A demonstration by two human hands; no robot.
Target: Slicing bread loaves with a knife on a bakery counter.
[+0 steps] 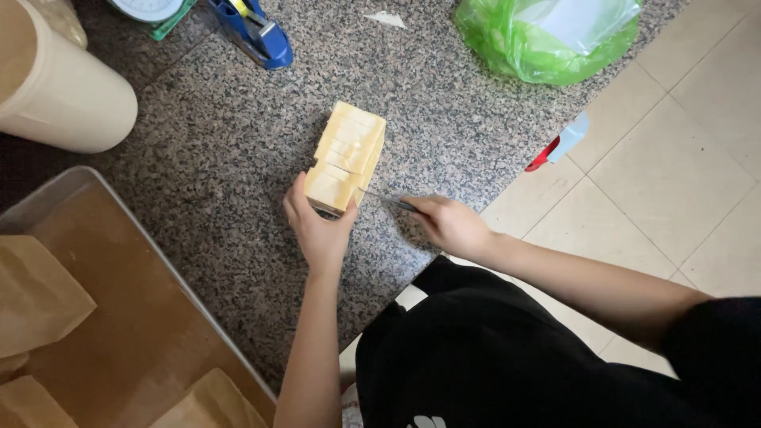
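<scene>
Black clothing of person fills near edge, both bare arms reaching out over it. Speckled granite counter (222,158) spans scene. Metal tray (95,214) lined with brown paper near left; cream tub (71,91) far left; green plastic bag (547,40) far right; blue tape dispenser (258,32) far centre. Pale yellow block (347,154), part-sliced, sits mid-counter. Left hand (317,230) cupped around near end, steadying it. Right hand (452,226) closed on knife (392,201), blade entering block from right. Step judged: slicing. Next cut calls for firm hold, fingers clear of blade.
</scene>
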